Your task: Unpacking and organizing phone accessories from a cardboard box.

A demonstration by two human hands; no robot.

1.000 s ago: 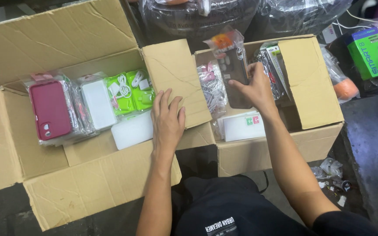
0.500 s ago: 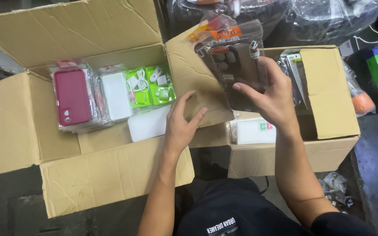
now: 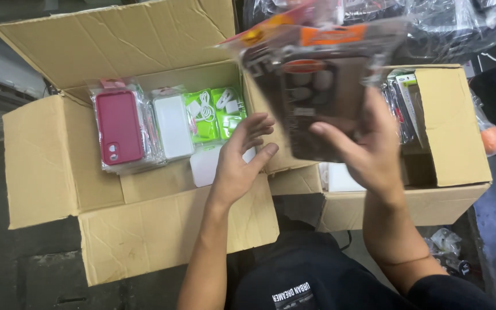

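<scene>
the right hand (image 3: 368,152) held a stack of dark phone cases in clear sleeves (image 3: 322,86) raised above the gap between the two cartons, thumb across the front, fingers behind. its grip was closed on the stack. the left hand (image 3: 242,158) hovered just beside it, grip wide, fingers spread, touching nothing. to handle it well, the slippery sleeves likely wanted support from below. the large cardboard box (image 3: 58,166) held a red phone case (image 3: 119,126), white packs and green cable packs (image 3: 213,112).
</scene>
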